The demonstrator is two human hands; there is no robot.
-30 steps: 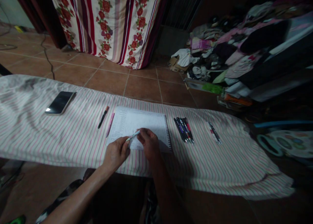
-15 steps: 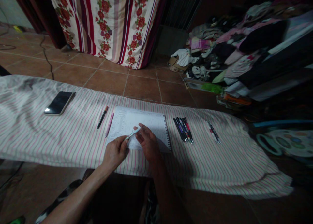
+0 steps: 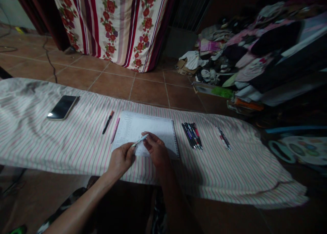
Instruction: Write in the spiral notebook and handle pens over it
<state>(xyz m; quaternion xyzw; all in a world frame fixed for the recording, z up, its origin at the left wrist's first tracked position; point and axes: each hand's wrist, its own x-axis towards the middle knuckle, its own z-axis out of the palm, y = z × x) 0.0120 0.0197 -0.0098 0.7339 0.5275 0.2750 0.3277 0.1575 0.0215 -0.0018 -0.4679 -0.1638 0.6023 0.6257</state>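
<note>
Above the notebook, my left hand [image 3: 122,158] pinches the lower left end of a slim pale blue pen [image 3: 140,140]. The fingers of my right hand [image 3: 156,148] are curled in at the pen's other end, thumb and fingertips against it. Beneath both hands lies an open spiral notebook [image 3: 150,123] with writing on its page, the spiral on its right side. Left of the notebook are a pink pen [image 3: 115,130] and a dark pen with an orange end [image 3: 108,122]. Several pens [image 3: 192,135] lie side by side to its right.
A striped cloth [image 3: 84,138] covers the long surface. A phone [image 3: 63,107] lies on the left, and more pens [image 3: 223,138] lie farther right. Beyond are a tiled floor [image 3: 114,82], a floral curtain [image 3: 125,26] and a heap of clothes [image 3: 237,47].
My right hand's fingers have closed in on the pen's upper end, having been more spread before. The left hand's grip stays about the same.
</note>
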